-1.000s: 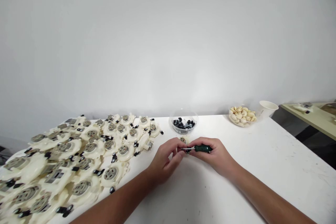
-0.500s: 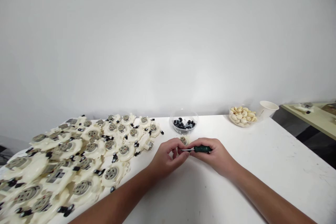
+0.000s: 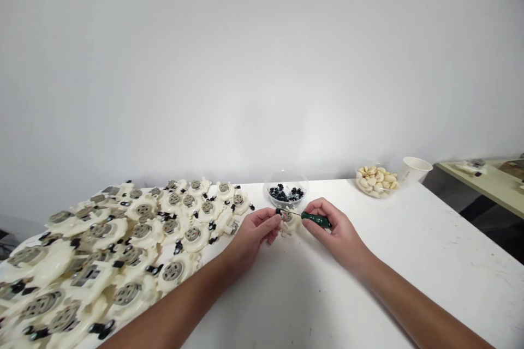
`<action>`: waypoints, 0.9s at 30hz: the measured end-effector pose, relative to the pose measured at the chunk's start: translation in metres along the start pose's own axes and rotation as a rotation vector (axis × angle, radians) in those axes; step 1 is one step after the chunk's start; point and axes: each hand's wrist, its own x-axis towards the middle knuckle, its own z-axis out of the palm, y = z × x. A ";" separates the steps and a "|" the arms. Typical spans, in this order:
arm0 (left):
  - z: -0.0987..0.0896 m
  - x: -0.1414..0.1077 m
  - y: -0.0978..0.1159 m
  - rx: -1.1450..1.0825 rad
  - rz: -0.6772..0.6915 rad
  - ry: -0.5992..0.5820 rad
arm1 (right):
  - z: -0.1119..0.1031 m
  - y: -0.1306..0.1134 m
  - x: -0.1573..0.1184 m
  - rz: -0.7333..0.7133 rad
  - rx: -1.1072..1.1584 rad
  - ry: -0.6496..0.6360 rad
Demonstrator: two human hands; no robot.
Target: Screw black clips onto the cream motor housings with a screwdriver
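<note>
My right hand [image 3: 331, 229] is closed around the dark green handle of a screwdriver [image 3: 316, 220], its thin shaft pointing left. At the shaft's tip is a small black part [image 3: 279, 211], pinched between the thumb and fingers of my left hand [image 3: 262, 229]. Whether the tip sits inside that part is too small to tell. Just beneath the shaft, on the table, lies a cream plastic motor housing [image 3: 289, 224] with a grey round motor, partly covered by the screwdriver. Behind it stands a clear bowl [image 3: 286, 188] of small black parts.
Many similar cream housings [image 3: 141, 232] with black fittings crowd the left of the white table [image 3: 360, 305]. At the back right are a bowl of flat cream pieces [image 3: 376, 181] and a white cup [image 3: 414, 170]. A yellowish side table [image 3: 487, 180] stands beyond the right edge.
Both hands have risen slightly and moved apart. The screwdriver's shaft and the black part now show between them, and more of the housing below is visible.
</note>
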 end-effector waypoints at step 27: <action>-0.002 0.005 -0.004 -0.021 0.000 0.061 | -0.004 0.006 0.002 -0.338 -0.374 0.092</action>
